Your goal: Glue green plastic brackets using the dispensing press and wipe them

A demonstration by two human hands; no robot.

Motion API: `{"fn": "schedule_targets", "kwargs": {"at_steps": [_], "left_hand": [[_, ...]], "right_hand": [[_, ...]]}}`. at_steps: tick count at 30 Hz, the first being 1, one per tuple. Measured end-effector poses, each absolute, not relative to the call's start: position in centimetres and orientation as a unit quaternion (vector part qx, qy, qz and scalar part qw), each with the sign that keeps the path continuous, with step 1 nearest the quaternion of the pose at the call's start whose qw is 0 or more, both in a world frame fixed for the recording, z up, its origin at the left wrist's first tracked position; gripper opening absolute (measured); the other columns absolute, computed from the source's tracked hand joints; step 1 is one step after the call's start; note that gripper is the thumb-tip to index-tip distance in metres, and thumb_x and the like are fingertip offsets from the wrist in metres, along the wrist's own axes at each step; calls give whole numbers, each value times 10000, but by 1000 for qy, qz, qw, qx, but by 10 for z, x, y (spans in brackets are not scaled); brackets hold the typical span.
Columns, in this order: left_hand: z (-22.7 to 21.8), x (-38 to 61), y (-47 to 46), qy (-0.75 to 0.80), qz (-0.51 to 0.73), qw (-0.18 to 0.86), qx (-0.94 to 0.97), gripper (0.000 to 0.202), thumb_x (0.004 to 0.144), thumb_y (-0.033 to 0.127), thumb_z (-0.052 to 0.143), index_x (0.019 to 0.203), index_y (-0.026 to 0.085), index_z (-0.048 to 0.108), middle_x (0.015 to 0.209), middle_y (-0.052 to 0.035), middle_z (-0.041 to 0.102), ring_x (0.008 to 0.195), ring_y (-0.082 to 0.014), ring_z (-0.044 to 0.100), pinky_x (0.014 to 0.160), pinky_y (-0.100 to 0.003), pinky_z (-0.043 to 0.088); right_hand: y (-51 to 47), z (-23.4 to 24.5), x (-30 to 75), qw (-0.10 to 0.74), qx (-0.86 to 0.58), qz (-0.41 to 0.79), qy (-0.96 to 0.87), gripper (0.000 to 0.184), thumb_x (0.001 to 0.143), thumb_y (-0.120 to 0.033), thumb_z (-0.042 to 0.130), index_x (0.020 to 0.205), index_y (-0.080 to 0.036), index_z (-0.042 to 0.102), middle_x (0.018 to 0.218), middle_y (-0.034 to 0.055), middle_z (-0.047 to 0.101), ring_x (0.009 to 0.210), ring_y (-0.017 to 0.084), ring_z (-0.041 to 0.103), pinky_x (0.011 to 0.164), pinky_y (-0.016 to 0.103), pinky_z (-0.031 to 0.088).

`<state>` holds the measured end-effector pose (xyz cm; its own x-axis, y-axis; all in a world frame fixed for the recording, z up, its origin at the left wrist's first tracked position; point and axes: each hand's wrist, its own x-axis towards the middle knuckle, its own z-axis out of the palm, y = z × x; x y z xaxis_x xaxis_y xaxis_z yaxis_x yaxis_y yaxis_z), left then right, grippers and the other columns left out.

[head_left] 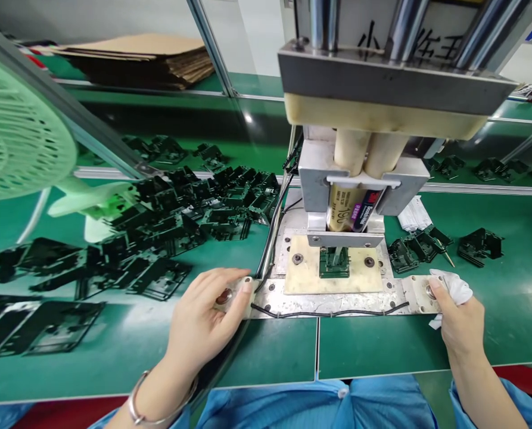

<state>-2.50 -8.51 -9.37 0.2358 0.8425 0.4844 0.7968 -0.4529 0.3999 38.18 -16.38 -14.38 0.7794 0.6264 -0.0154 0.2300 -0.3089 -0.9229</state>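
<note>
My left hand (208,310) lies over the left button block (248,304) of a bench-top press, fingers stretched and partly covering a round button. On the opposite side, my right hand (463,319) grips a crumpled white tissue (454,290), its thumb at the button on the right block (420,293). Between them, a small dark green part (335,263) sits in the cream fixture plate (301,281). Directly above it are two glue cartridges, one gold (341,208) and one dark (370,208), in a metal holder (316,179); a thin nozzle reaches down to the part.
Many dark green frames (176,220) lie heaped at the left, beside a green fan (19,125). Several more (420,244) lie at the right near white strips (414,213). Black cables (277,226) run beside the press. Cardboard sheets (136,50) are stacked behind.
</note>
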Motion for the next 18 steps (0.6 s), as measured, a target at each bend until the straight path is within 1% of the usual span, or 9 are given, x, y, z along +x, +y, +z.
{"fn": "schedule_targets", "kwargs": {"at_steps": [6,10,13,16,18], "left_hand": [[-93,-26,-86,531,331,45,779,196,950,319,554,976,177,687,932,-77,738,878,-230,660,694,-323,505],[-95,-25,-86,535,329,45,777,199,950,332,551,973,185,684,927,-75,737,876,-233,662,701,-329,504],[-95,-27,-86,539,315,51,779,221,958,350,538,987,184,680,943,-83,733,888,-245,665,744,-354,518],[-84,-32,-84,541,273,64,793,305,948,449,542,1012,189,687,997,-100,726,960,-286,667,849,-415,536],[-69,-30,-79,547,239,89,798,421,900,561,581,1108,208,681,1107,-109,718,1038,-323,666,892,-447,550]], "right_hand": [[-162,-138,377,524,-784,183,-277,563,664,-601,819,985,-141,771,935,113,750,846,315,690,632,344,521],[-163,-137,377,522,-787,187,-271,571,649,-612,818,979,-149,772,943,109,750,844,309,689,642,347,522],[-164,-137,377,516,-791,187,-269,579,646,-623,815,980,-153,770,954,108,749,866,309,688,660,349,524],[-164,-138,378,509,-798,188,-264,582,650,-624,817,986,-151,767,978,112,748,887,316,687,668,351,523],[-164,-138,378,509,-798,189,-261,583,642,-624,823,975,-148,766,984,116,748,904,325,687,677,355,526]]}}
